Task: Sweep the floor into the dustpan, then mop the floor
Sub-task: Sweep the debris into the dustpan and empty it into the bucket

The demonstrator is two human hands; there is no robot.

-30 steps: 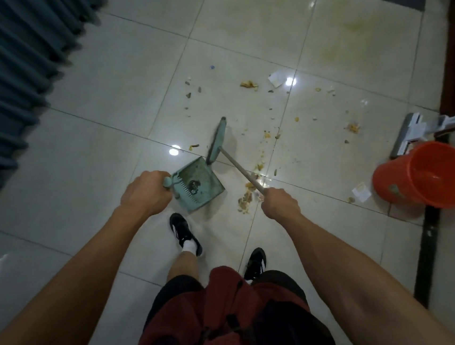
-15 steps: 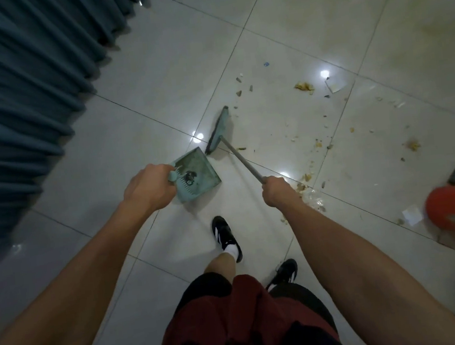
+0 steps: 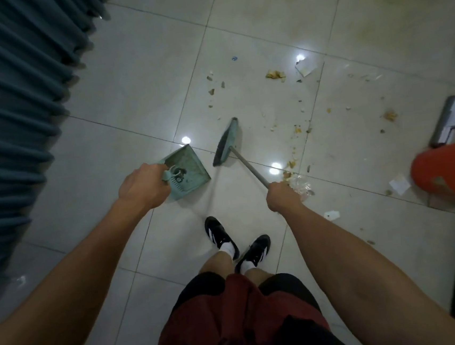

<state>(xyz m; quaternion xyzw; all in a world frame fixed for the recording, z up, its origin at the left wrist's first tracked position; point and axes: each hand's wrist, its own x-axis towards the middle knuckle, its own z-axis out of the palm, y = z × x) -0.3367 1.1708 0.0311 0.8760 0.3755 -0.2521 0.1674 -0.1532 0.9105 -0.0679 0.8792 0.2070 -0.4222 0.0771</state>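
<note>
Dustpan [image 3: 186, 170] sits on the tile by your left foot; it holds a small dark clump near the handle, otherwise looks bare, though blur limits that call. Orange bucket [image 3: 451, 167] at right edge lies tipped; contents not visible. Your left hand [image 3: 141, 189] is fisted on the dustpan handle. Right hand [image 3: 283, 199] is closed round the broom [image 3: 227, 141] shaft, head just beside the pan. Debris [image 3: 275, 74] is scattered beyond. Mop [image 3: 449, 120] lies near the bucket.

We find no words, numbers or brand marks that can be read anywhere here; the scraps of paper [image 3: 398, 184] on the floor are too blurred to tell.
</note>
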